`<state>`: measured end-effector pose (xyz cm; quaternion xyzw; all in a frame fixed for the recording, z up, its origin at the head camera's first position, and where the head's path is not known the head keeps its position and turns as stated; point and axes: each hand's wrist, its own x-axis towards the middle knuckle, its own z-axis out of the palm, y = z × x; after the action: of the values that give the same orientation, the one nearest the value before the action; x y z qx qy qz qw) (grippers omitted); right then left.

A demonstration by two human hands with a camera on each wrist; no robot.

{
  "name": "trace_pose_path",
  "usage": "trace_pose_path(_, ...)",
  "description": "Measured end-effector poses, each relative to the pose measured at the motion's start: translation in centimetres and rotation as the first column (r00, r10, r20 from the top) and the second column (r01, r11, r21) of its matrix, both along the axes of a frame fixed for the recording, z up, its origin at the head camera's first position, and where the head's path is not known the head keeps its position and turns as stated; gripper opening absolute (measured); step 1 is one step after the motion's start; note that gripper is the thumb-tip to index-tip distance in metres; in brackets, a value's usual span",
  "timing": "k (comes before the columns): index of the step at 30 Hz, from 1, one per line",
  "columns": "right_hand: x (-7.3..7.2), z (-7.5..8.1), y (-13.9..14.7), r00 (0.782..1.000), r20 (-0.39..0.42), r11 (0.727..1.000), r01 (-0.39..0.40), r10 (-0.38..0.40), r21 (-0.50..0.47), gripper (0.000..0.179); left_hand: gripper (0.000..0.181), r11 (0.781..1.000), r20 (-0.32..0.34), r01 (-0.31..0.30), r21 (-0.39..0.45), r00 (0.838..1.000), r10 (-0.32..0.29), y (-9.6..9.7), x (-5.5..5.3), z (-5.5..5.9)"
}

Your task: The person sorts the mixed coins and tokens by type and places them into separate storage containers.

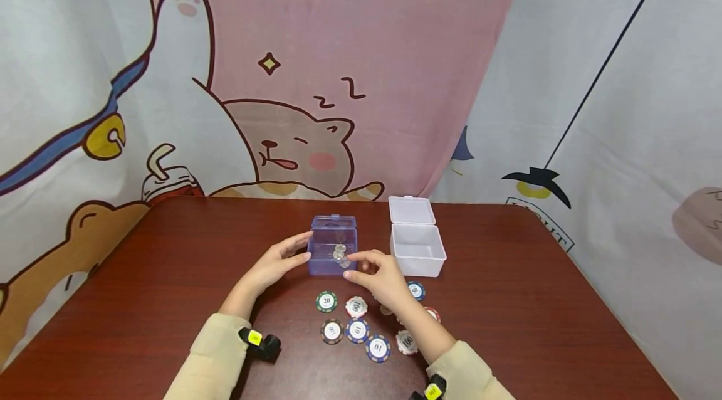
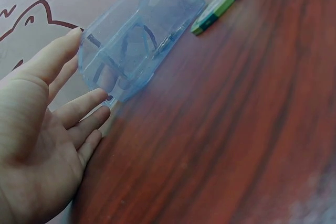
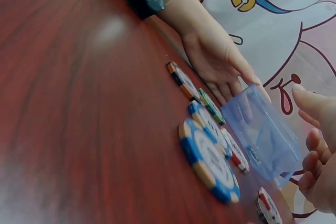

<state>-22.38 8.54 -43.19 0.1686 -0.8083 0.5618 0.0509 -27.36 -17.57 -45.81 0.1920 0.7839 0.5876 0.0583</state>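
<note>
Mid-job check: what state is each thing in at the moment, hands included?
Blue box: upright, open.
Coins: loose inside the blue box.
White box: upright, open.
Chips: loose, flat on the table, some partly hidden.
Left hand: fingers extended, touching the blue box's left side.
Right hand: at the blue box, thumb and forefinger apart, nothing visible between them.

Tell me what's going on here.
A person's left hand touches the side of an open blue box with coins inside. The right hand is at the box's right front, apparently holding nothing. An open white box stands to the right; poker chips lie on the table nearer the person.
</note>
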Motion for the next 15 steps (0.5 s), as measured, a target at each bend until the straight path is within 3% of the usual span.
trace_pose_path(3,0.2,-0.4,0.7,1.0,-0.024,1.0,-0.012,0.012,0.014,0.03,0.055,1.0,0.006,0.005,0.001,1.0,-0.005,0.1,0.1,0.4)
trace_pose_path(10,1.1,-0.5,2.0,0.999,-0.013,0.998,-0.033,0.034,0.053,0.031,0.054,1.0,0.005,0.019,-0.001,1.0,-0.019,0.5,1.7,2.8)
trace_pose_path(15,1.7,-0.7,3.0,0.998,-0.044,0.995,-0.043,0.047,0.091,0.031,0.052,1.0,0.011,0.015,0.0,1.0,-0.015,0.6,1.9,3.1)
